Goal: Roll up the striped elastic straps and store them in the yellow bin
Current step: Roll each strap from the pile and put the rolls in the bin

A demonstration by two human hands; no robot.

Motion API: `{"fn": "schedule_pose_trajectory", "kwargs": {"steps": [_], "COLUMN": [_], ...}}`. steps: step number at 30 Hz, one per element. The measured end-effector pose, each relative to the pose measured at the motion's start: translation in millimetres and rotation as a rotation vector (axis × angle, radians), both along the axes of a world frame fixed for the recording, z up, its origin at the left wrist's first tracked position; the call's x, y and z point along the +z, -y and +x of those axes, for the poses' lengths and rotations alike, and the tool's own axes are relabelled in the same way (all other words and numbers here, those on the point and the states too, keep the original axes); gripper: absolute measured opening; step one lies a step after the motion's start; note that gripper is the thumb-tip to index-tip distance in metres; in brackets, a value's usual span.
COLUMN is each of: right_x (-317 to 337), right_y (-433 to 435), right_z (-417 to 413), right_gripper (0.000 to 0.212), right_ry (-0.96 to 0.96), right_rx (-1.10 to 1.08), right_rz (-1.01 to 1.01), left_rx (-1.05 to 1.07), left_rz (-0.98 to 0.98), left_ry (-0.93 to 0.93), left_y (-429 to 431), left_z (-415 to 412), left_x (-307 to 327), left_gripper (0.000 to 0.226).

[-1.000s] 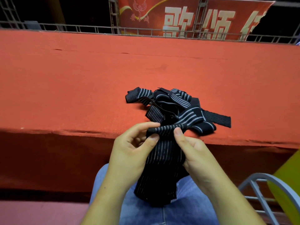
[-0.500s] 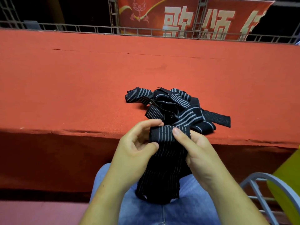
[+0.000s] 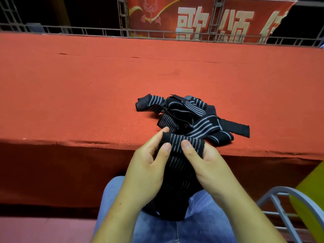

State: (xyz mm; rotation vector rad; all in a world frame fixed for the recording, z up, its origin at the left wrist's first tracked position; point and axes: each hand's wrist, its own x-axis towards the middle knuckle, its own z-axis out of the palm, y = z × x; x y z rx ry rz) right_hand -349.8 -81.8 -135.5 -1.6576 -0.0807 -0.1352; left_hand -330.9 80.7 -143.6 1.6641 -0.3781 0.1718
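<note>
Striped strap [image 3: 182, 143] is sitting rolled at its top edge just above my lap, with both thumbs pressing it: my left hand [image 3: 149, 165] and right hand [image 3: 208, 165] are pinching it, palms angled inward.

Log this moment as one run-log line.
stage: roll started | left hand: pinches striped strap top | right hand: pinches same strap | other straps: piled on red table | yellow bin: right edge

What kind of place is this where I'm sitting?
Probably an event stage or performance venue: a red-carpeted platform in front, a metal truss behind it, and a red banner with large characters hung on the truss.
</note>
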Motion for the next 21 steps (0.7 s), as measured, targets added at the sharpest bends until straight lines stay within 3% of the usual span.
{"fn": "schedule_pose_trajectory", "kwargs": {"steps": [11,21], "right_x": [0.3,1.9], "right_y": [5.2,4.4], "right_z": [-0.9,-4.7], "right_gripper": [0.028,0.051], "right_ry": [0.058,-0.082], "right_rx": [-0.035,-0.01], "right_rz": [-0.026,0.132], "left_rx": [-0.077,-0.028], "left_rz": [0.007,-0.132], "left_ry": [0.009,0.009], "left_y": [0.4,-1.6], "left_z": [-5.0,-1.5], "left_x": [7.4,2.4], "left_gripper": [0.038,0.032]}}
